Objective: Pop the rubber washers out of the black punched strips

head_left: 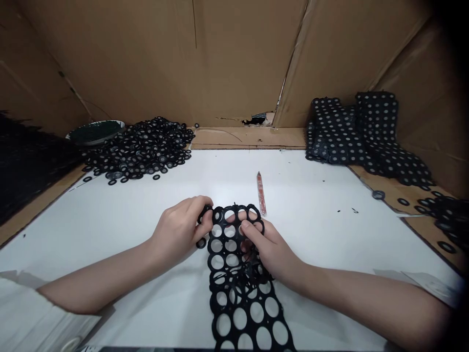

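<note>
A black rubber sheet with rows of large round holes (240,304) runs from the table's near edge up to between my hands. My right hand (271,244) grips its upper right part, thumb on top and fingers behind. At the sheet's upper left corner, my left hand (185,221) pinches a small black ring (205,209) between thumb and fingers. Just below those fingertips is another black ring (201,243). Loose dark strands and scraps (249,274) lie across the sheet's middle. Beyond my right hand lies a pointed tool with a red, clear-wrapped handle (261,193).
A heap of black rings (146,146) is at the back left, beside a round dish of dark material (95,132). Folded perforated black sheets (340,132) are piled at the back right. More rings (447,215) lie on the right. Cardboard walls (234,63) enclose the white table (128,210).
</note>
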A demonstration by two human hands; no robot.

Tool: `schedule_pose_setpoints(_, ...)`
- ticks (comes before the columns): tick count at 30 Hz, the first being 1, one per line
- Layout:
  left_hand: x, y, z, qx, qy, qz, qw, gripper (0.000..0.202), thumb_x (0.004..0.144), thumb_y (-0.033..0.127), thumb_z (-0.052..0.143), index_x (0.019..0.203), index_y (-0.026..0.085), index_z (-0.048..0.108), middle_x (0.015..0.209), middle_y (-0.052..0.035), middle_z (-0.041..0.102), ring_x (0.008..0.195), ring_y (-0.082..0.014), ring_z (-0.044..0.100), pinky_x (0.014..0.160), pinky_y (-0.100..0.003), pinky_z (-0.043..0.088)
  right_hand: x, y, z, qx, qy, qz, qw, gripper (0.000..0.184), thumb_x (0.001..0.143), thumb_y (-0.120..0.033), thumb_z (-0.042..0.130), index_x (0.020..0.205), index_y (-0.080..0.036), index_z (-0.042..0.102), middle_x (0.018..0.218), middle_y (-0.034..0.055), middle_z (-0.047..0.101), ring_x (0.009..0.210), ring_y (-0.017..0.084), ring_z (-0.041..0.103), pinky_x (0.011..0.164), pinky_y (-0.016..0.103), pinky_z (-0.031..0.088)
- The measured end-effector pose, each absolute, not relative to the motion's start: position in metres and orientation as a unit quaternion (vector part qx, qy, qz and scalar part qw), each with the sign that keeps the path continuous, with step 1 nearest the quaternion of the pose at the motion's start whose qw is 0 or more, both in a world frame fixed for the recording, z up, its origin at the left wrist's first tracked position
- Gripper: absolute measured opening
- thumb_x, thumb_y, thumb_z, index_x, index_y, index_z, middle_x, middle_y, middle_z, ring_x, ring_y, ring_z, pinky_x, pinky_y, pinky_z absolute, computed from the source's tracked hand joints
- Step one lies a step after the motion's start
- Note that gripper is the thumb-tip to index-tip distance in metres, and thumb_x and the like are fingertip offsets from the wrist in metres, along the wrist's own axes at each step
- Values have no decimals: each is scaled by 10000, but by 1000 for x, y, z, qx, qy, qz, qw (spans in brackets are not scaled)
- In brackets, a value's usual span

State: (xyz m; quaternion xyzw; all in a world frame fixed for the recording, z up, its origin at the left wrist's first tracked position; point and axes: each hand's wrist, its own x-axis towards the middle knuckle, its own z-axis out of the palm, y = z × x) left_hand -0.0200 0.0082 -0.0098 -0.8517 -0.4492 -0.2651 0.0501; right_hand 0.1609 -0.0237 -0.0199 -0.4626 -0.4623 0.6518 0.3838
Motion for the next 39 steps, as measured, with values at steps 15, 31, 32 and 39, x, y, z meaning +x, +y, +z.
schedule_pose_setpoints(15, -15, 1, -9, -851, -436, -212, -202, 220, 825, 388, 409, 907, 190, 459, 722, -6, 601, 620, -131, 543, 547, -242, 420, 163, -26, -17, -418, -519, 647, 371, 238, 834, -397, 420, 864, -184, 521, 643, -26, 453, 591, 87, 474, 534, 211, 407)
schedule_pose_setpoints(31, -52, -4, 4, -876, -472, -78, -67, 198, 829, 285, 358, 839, 192, 532, 650, -6, 590, 546, -129, 528, 493, -227, 384, 166, -12, -20, -508, -434, 590, 453, 265, 813, -404, 443, 913, -181, 545, 806, 15, 597, 570, 76, 460, 531, 206, 397)
schedule_pose_setpoints(32, -51, -9, -4, -900, -431, -63, -18, 199, 833, 279, 356, 840, 181, 529, 647, -18, 585, 556, -138, 535, 487, -231, 387, 166, -11, -20, -511, -432, 587, 456, 268, 811, -405, 448, 911, -177, 547, 804, 17, 597, 570, 77, 461, 530, 207, 396)
schedule_pose_setpoints(39, -47, -10, -21, -940, -334, -5, 65, 144, 841, 265, 359, 870, 180, 471, 665, -25, 578, 535, -149, 532, 434, -246, 373, 166, -5, -23, -514, -388, 611, 461, 324, 784, -443, 480, 958, -180, 552, 809, 22, 602, 581, 90, 490, 534, 219, 407)
